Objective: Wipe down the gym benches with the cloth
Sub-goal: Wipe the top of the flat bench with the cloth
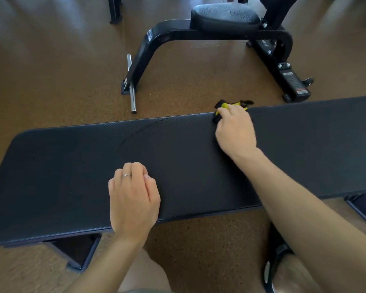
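A long flat black gym bench runs across the view from left to right. My right hand presses a yellow and black cloth against the bench's far edge, right of its middle. Most of the cloth is hidden under my fingers; bits stick out past the edge. My left hand rests on the near half of the bench pad with its fingers curled under, holding nothing. A ring is on one finger.
Beyond the bench stands a black exercise machine with a padded seat and a chrome peg near the floor. The floor is brown speckled cork. My shoe is under the bench's near side at the right.
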`<state>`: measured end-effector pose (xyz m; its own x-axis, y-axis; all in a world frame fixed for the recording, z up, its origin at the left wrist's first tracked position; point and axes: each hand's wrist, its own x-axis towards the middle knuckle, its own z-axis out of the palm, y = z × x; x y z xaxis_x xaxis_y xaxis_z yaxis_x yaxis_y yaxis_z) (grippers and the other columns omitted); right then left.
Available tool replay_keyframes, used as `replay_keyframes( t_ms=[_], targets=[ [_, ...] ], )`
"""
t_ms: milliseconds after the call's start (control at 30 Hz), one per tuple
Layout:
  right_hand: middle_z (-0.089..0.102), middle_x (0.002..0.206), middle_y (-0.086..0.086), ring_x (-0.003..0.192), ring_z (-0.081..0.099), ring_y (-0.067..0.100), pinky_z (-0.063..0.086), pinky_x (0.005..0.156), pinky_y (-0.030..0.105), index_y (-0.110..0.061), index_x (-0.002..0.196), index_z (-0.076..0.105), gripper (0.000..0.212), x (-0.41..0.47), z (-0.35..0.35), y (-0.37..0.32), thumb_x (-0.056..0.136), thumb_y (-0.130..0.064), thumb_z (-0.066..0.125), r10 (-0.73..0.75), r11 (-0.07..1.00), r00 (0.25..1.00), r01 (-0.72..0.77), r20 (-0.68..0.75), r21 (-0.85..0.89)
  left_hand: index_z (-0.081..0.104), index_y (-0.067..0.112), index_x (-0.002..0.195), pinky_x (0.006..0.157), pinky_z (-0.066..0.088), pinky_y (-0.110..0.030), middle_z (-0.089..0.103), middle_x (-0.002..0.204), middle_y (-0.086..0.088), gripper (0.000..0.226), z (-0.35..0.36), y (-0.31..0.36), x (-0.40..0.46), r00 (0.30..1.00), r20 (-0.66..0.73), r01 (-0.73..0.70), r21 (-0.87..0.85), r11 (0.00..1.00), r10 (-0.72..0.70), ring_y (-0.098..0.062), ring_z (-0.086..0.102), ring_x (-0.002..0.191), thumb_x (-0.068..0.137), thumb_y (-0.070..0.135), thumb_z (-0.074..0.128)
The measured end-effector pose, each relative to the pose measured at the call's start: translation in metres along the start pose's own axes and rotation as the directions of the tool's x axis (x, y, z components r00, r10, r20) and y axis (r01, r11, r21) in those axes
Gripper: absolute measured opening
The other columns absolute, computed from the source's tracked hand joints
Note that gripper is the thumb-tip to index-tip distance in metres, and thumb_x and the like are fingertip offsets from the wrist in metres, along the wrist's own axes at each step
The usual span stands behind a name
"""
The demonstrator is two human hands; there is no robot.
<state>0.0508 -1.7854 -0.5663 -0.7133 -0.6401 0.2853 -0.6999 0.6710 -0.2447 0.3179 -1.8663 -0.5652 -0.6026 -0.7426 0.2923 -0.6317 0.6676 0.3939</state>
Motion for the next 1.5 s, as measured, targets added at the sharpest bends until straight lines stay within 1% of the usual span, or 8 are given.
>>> replay_keyframes(
  t_ms=[100,200,333,633,900,1000,1267,1500],
  targets=[
    [0.067,0.106,0.017,0.101,0.061,0.04,0.047,0.088,0.048,-0.005,0.099,0.07,0.042,-0.009,0.019,-0.074,0.08,-0.015,0.035,-0.172,0.984,0.985,0.17,0.032,0.061,0.04,0.02,0.083,0.071,0.036,-0.04,0.044,0.082,0.003,0.014,0.0,0.001,0.0,1.0,0.003,-0.008,0.003,1.0,0.008,-0.02,0.039,0.075,0.095,0.018,0.033],
    [0.062,0.136,0.018,0.128,0.053,0.037,0.037,0.11,0.047,-0.007,0.125,0.068,0.042,-0.028,0.032,-0.158,0.09,-0.015,0.046,-0.38,0.915,0.915,0.351,0.134,0.197,0.039,0.019,0.083,0.07,0.037,-0.042,0.043,0.08,0.002,0.014,-0.001,0.0,0.0,1.0,-0.009,0.026,-0.02,0.999,-0.026,-0.021,0.039,0.073,0.095,0.016,0.034],
    [0.06,0.144,0.01,0.138,0.05,0.028,0.035,0.117,0.044,-0.013,0.133,0.067,0.041,-0.022,0.03,-0.153,0.095,-0.015,0.052,-0.478,0.865,0.867,0.436,0.141,0.249,0.043,0.018,0.082,0.07,0.041,-0.044,0.045,0.079,0.001,0.017,-0.002,-0.001,0.001,1.0,0.027,0.015,-0.007,1.0,-0.015,-0.022,0.042,0.072,0.095,0.02,0.031],
    [0.069,0.115,0.013,0.112,0.059,0.037,0.05,0.093,0.045,-0.005,0.115,0.073,0.039,-0.001,-0.021,0.038,0.092,-0.006,0.042,0.092,0.996,0.996,-0.092,0.005,-0.013,0.044,0.019,0.08,0.071,0.039,-0.04,0.048,0.077,0.003,0.02,-0.001,-0.001,0.001,1.0,0.015,0.008,-0.016,1.0,-0.008,-0.02,0.043,0.07,0.095,0.022,0.03],
    [0.062,0.133,0.016,0.126,0.053,0.036,0.042,0.108,0.048,-0.007,0.125,0.068,0.046,-0.046,0.021,-0.134,0.09,-0.014,0.039,-0.279,0.95,0.955,0.259,0.103,0.174,0.042,0.02,0.081,0.074,0.039,-0.041,0.046,0.077,0.003,0.017,0.0,-0.002,0.0,0.999,0.048,-0.026,0.043,0.999,0.024,-0.021,0.042,0.071,0.095,0.021,0.031],
    [0.067,0.132,0.012,0.124,0.059,0.033,0.045,0.107,0.044,-0.009,0.12,0.073,0.042,-0.041,0.015,-0.12,0.089,-0.011,0.044,-0.406,0.897,0.91,0.38,0.082,0.225,0.041,0.02,0.08,0.073,0.039,-0.042,0.045,0.076,0.004,0.016,-0.001,-0.003,-0.001,0.998,0.045,-0.038,0.045,0.998,0.036,-0.021,0.042,0.07,0.094,0.019,0.032],
    [0.067,0.126,0.019,0.122,0.058,0.04,0.047,0.103,0.049,0.001,0.12,0.07,0.041,-0.024,-0.027,0.028,0.09,-0.005,0.043,0.153,0.987,0.988,-0.154,-0.036,-0.034,0.04,0.02,0.078,0.073,0.036,-0.037,0.044,0.072,0.004,0.018,0.002,-0.001,-0.001,0.999,0.024,-0.023,0.04,0.999,0.022,-0.019,0.04,0.067,0.093,0.018,0.031],
    [0.056,0.149,0.01,0.141,0.047,0.03,0.038,0.119,0.046,-0.012,0.137,0.063,0.042,-0.111,-0.018,-0.082,0.098,-0.013,0.049,-0.233,0.965,0.967,0.217,0.102,0.149,0.043,0.02,0.079,0.073,0.039,-0.04,0.045,0.073,0.003,0.018,0.0,-0.004,0.001,0.997,0.056,-0.058,0.044,0.997,0.055,-0.02,0.042,0.069,0.094,0.02,0.032]
  ],
)
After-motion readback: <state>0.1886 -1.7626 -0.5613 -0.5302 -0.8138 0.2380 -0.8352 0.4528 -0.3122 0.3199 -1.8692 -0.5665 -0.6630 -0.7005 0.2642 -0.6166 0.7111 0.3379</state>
